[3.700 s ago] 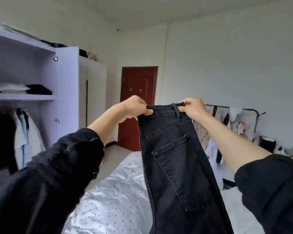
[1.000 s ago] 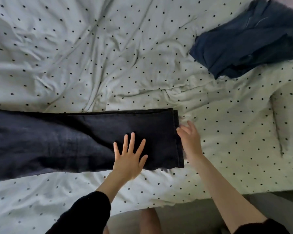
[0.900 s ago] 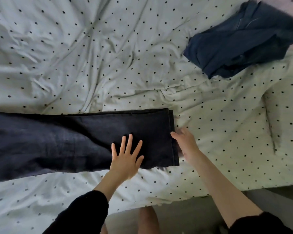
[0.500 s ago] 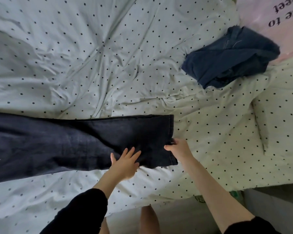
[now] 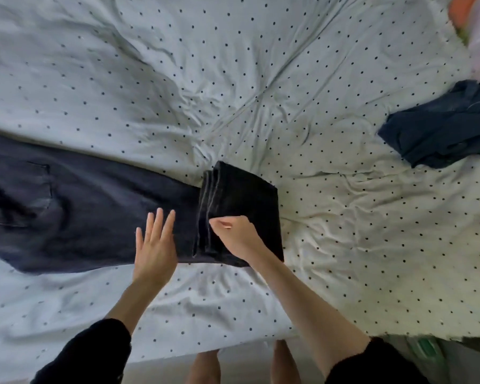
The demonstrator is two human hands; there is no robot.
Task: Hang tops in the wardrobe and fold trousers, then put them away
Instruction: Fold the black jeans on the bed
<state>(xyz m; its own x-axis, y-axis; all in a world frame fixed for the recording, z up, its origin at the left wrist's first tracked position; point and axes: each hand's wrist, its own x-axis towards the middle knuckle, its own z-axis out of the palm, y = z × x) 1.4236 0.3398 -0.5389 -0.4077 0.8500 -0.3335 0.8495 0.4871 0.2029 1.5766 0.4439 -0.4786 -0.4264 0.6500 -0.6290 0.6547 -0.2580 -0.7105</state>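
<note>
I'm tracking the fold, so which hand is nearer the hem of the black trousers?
Right. The right hand pinches the folded-over hem itself; the left hand lies flat on the trousers' leg, just beside the hem.

The left hand (image 5: 154, 245) lies flat and palm down, fingers straight and slightly spread, pointing away from the body; its forearm is bare up to a black sleeve (image 5: 92, 356) pushed to the elbow. The right hand (image 5: 237, 236) sits just beside it, fingers curled and pinching with the thumb tip pointing left; the right forearm runs bare back to its own dark sleeve. Two bare legs (image 5: 205, 367) stand below, between the arms
</note>
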